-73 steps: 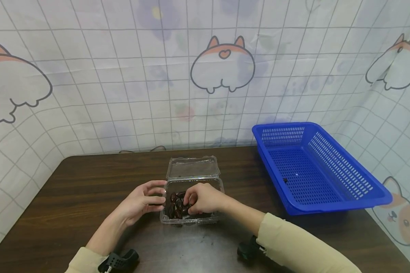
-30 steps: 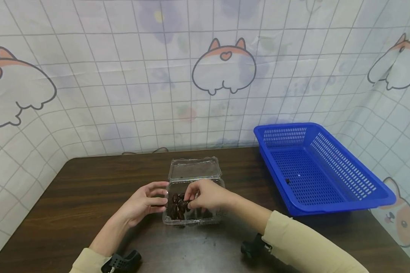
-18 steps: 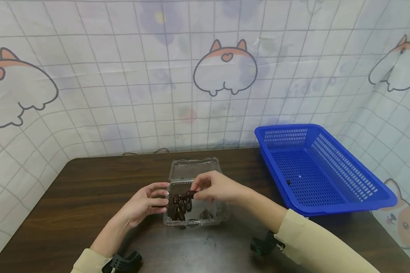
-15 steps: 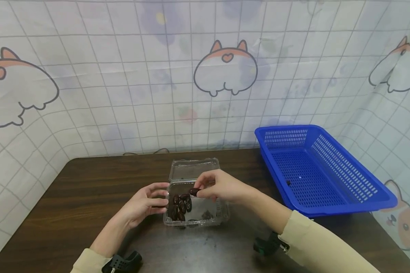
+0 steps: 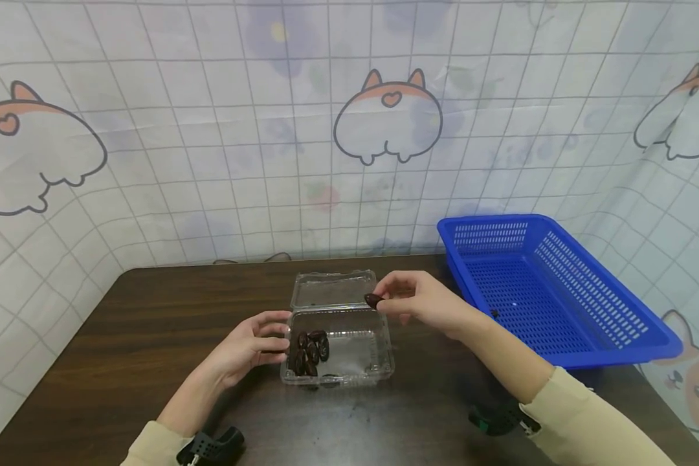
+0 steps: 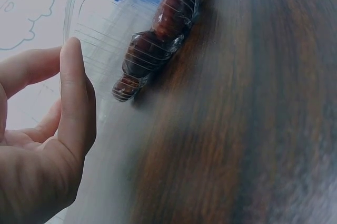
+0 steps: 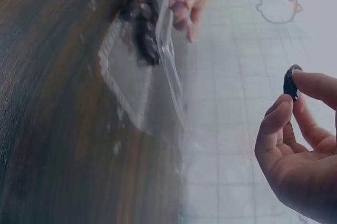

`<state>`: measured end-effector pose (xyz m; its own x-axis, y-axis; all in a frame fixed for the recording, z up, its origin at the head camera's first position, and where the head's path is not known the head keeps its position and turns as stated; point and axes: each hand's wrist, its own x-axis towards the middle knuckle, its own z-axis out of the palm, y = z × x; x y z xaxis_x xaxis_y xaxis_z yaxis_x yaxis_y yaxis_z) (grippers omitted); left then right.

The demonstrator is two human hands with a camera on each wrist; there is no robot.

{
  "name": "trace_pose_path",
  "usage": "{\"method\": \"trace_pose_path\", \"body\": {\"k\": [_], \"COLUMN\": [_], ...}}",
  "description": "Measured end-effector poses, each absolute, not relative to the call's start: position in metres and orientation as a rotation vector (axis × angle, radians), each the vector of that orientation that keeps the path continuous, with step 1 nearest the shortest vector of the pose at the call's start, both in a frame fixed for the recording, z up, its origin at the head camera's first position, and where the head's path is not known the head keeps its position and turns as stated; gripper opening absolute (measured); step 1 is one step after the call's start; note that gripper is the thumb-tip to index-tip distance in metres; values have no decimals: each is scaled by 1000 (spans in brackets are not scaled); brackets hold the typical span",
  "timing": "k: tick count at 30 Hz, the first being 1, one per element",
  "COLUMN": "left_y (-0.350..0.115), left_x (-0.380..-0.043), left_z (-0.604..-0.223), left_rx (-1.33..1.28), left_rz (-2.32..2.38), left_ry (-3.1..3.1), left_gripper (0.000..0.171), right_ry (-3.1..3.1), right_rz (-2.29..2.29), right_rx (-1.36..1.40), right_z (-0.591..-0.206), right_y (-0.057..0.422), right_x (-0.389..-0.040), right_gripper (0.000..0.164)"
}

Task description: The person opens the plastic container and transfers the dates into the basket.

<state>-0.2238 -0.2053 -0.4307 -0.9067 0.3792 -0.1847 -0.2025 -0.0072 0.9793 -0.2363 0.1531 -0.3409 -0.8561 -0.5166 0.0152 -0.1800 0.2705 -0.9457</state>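
My right hand [image 5: 428,303] pinches a dark brown, shiny date [image 5: 373,300] between thumb and fingertips. It is raised over the back right of a clear plastic clamshell box [image 5: 355,356]. In the right wrist view the same date [image 7: 290,83] shows at the fingertips. Several dates [image 5: 311,353] lie bunched along the box's left side, and the right part of its floor is bare. My left hand [image 5: 239,353] rests its spread fingers at the left wall. Through that wall, the left wrist view shows several dates [image 6: 171,16].
The box's clear lid [image 5: 332,290] lies folded back behind it. At the right stands a blue slotted plastic basket [image 5: 629,355] with a small dark thing [image 5: 494,313] at its left inner side. Brown wood table [image 5: 145,336] meets a patterned wall sheet [image 5: 256,213] at the back.
My right hand has lifted a date out of the box and moved it up and right. The left hand keeps its place at the box's left wall.
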Motion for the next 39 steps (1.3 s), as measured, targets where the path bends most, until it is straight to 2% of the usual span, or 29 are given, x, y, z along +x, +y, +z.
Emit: {"method": "trace_pose_path", "body": {"k": [25, 39], "left_y": [-205, -205], "left_x": [-224, -224], "left_z": [-430, -430], "left_rx": [174, 179], "left_rz": [1975, 1975], "left_ry": [1868, 1870], "left_gripper": [64, 64], "right_ry": [2391, 2442], "right_rz": [-1719, -1740], "right_rx": [-449, -337], "right_z": [-321, -334], "right_y": [241, 288], "right_x": [-221, -219], "right_gripper": [33, 30]}}
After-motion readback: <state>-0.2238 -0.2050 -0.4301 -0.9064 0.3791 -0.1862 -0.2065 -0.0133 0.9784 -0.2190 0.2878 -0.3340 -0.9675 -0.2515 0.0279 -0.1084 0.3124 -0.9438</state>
